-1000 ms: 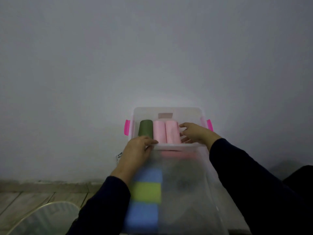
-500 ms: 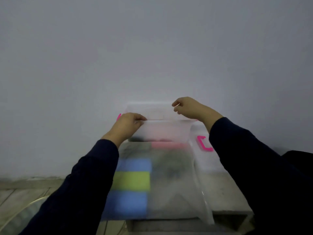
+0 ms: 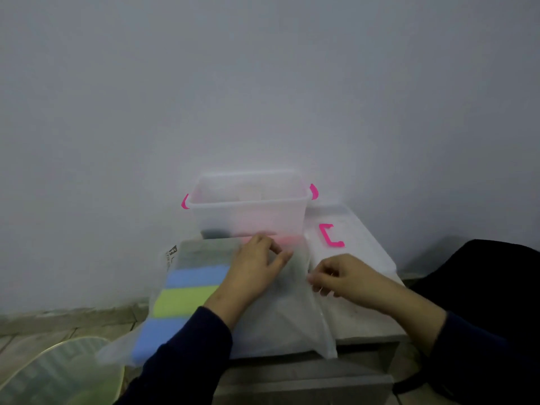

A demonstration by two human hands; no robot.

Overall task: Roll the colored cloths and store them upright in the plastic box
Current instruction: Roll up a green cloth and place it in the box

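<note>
1. Nearest the viewer, two dark sleeves reach forward over a grey surface (image 3: 365, 323).
2. The left hand (image 3: 257, 270) lies on a translucent plastic bag (image 3: 280, 320), its fingers lightly bent and the fingertips meeting the thumb at the bag's far end. Whether this grip truly pinches the film or only presses on it cannot be told through the blur.
3. The right hand (image 3: 342, 277) is at the bag's right edge, fingers curled down towards the film. Its grip looks half closed, but whether it has hold of the edge cannot be told.
4. Under the left hand and to its left, folded cloths (image 3: 187, 299) show through the bag as bands of colour: blue, yellow-green, then blue again nearest the viewer.
5. Left of that, below the surface, a pale round rim (image 3: 58, 363) sits on the tiled floor.
6. Just beyond the right hand lies a clear lid (image 3: 359, 244) with a pink clip (image 3: 330, 235).
7. Just beyond the left hand's fingertips stands the plastic box (image 3: 248, 211), lid off, pink latches at both ends. Blurred dark and pink shapes show through its front wall; how they stand cannot be told.
8. Behind the box is a plain grey wall (image 3: 263, 83).
</note>
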